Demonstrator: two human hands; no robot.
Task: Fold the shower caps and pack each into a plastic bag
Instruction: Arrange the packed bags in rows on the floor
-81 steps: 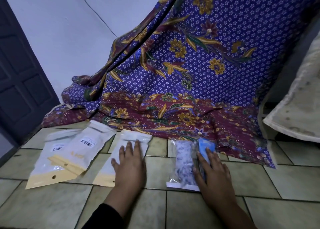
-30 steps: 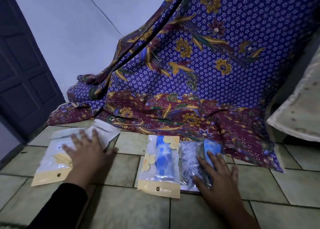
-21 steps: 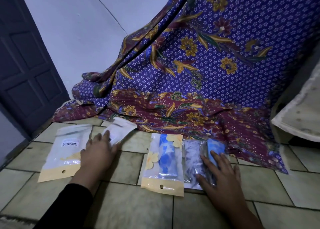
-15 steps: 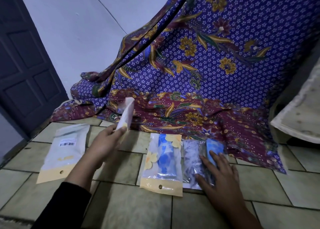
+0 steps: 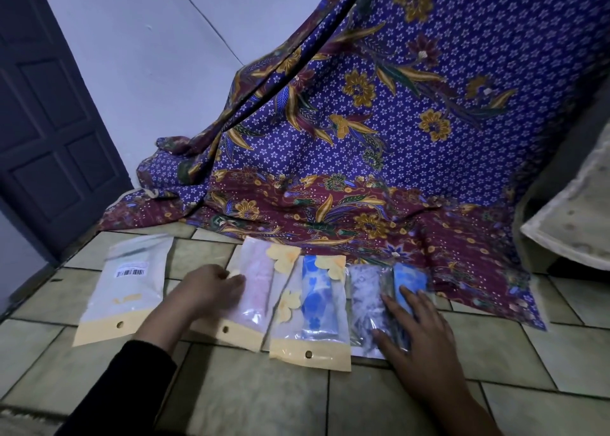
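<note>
Where the bags lie: lower middle of the frame, five in a row on the tiled floor point(image 5: 251, 402), below the hem of a batik cloth point(image 5: 379, 145).
Row, left to right: barcode bag point(image 5: 123, 290), pink bag point(image 5: 254, 290), blue bag point(image 5: 315, 307), grey bag point(image 5: 364, 298), pale bag point(image 5: 409, 279).
Long axis: each runs from bottom to top of the frame; the three left ones have their yellow punched strips at the bottom end. The barcode and pink bags lean a little, tops to the right.
Spacing: pink to pale lie edge to edge; the barcode bag lies apart, further left.
Left hand point(image 5: 208, 290): fingers curled against the pink bag's left edge; it is blurred, so whether it pinches or only touches I cannot tell.
Right hand point(image 5: 417, 335): flat, fingers spread wide, resting on the grey and pale bags.
Edges: the bags' top ends reach the cloth hem.
Open room: bare tiles along the bottom and at lower right.
Surroundings: door point(image 5: 43, 122) at upper left, wall point(image 5: 158, 56) behind.
</note>
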